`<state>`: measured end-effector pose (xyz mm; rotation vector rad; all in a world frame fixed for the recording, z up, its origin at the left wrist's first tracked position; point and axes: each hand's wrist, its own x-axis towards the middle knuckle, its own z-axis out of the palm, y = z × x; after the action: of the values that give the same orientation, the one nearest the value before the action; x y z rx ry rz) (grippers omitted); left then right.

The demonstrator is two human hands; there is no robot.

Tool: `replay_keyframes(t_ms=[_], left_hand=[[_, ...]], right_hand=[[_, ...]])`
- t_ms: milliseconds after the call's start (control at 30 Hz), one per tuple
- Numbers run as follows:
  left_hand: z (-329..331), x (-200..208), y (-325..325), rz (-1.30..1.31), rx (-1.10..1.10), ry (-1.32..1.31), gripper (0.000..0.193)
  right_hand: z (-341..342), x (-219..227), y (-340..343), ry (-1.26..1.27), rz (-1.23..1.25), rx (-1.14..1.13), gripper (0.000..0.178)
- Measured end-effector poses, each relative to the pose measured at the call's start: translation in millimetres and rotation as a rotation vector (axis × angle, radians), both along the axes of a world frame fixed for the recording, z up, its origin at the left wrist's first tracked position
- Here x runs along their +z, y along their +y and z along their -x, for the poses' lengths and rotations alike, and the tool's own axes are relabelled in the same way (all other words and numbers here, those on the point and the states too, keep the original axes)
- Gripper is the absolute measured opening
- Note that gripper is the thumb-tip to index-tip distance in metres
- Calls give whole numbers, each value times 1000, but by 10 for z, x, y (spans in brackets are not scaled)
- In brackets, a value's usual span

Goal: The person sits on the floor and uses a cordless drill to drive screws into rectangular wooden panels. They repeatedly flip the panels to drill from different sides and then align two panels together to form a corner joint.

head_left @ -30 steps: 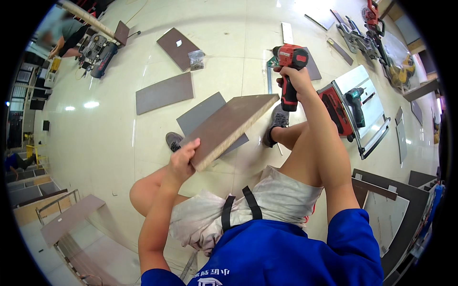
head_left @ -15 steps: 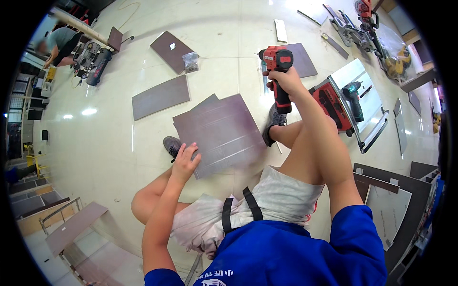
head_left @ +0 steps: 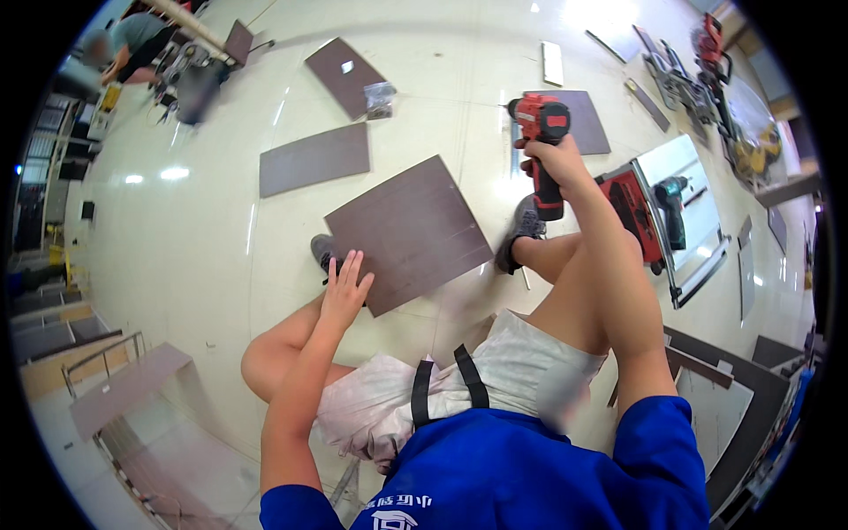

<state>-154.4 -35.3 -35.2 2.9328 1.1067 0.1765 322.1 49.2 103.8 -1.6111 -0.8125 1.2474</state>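
Note:
My right hand (head_left: 558,166) is wrapped round the grip of a red-and-black cordless drill (head_left: 543,119), held up at the right with its nose toward the left. In front of me, between my shoes, is a square dark brown panel (head_left: 411,234), set at an angle. My left hand (head_left: 343,296) lies at its near left edge with the fingers stretched out, touching it. What supports the panel from beneath is hidden.
Brown boards (head_left: 315,159) lie on the floor ahead, with a clear bag of small hardware (head_left: 380,100) beside one. At right stands a red table saw (head_left: 630,212) with a teal drill (head_left: 673,212) on top. A person (head_left: 141,44) crouches far left.
The second panel, whose corner stuck out behind the square one, no longer shows. My left fingers have straightened on the edge. The drill stays in my right hand; the whole view has shifted slightly.

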Motion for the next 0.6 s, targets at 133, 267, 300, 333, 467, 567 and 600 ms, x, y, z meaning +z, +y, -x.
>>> replay_keyframes(t_ms=[133, 267, 300, 333, 467, 567, 600], left_hand=[[78, 164, -128, 100, 271, 45, 53], [-177, 355, -280, 252, 468, -452, 71], [-319, 471, -335, 314, 491, -638, 71], [-420, 585, -419, 498, 527, -708, 74], [-1010, 1015, -744, 1002, 542, -1187, 87], [-1114, 1014, -957, 1042, 487, -1448, 90], [-1062, 938, -996, 1019, 463, -1471, 93]], right_hand=[[47, -31, -10, -7, -2, 39, 31], [291, -26, -58, -107, -75, 146, 36], [409, -94, -91, -123, -92, 167, 40], [583, -108, -160, -126, -124, 221, 38], [1375, -184, -650, -145, -208, 504, 45], [2072, 37, -1114, 118, -379, 661, 75], [2140, -50, -1220, 80, -379, 749, 81]])
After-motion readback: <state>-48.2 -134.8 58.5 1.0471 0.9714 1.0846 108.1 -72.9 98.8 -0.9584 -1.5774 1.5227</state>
